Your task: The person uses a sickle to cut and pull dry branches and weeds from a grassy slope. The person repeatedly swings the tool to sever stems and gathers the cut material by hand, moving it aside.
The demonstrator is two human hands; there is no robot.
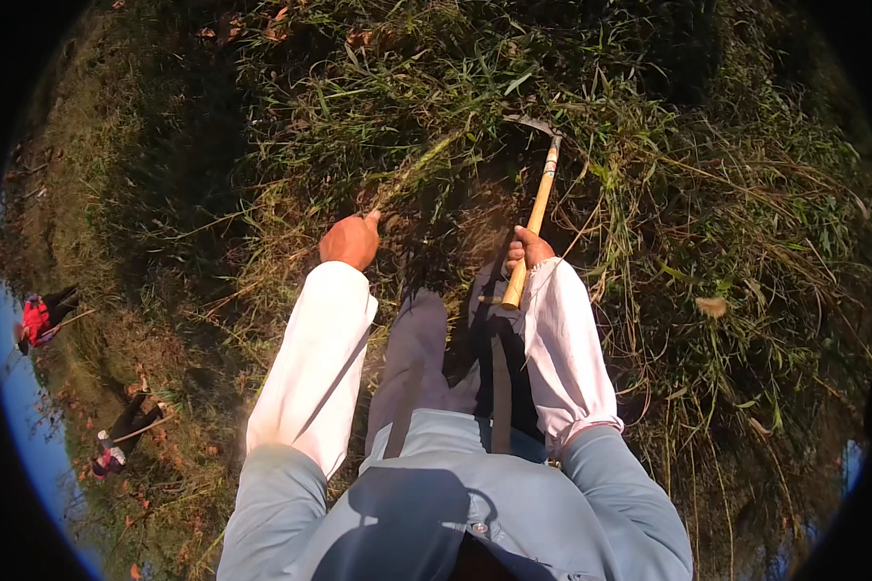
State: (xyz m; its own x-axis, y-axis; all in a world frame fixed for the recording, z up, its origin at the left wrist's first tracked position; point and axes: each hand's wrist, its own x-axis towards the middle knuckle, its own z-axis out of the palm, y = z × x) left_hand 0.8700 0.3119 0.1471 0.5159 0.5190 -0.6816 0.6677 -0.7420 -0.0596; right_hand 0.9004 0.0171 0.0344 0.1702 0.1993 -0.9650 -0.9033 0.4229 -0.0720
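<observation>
My right hand (529, 248) grips the pale wooden handle of a sickle (540, 200) near its lower end. The curved metal sickle blade (534, 123) points left at the top of the handle, among green grass blades. To the left, my left hand (350, 241) is closed around a bunch of grass stalks (425, 163), which runs up and to the right towards the blade. Between the hands is a patch of brown soil (488, 210), partly in shadow. Both forearms wear white sleeve covers.
Dense, tangled grass (668, 196) surrounds me, with long dry stems on the right. A pale fluffy seed head (711, 306) stands out there. At the far left are a person in red (36, 319) and another person (109, 454), each with a long pole. Dry leaves lie nearby.
</observation>
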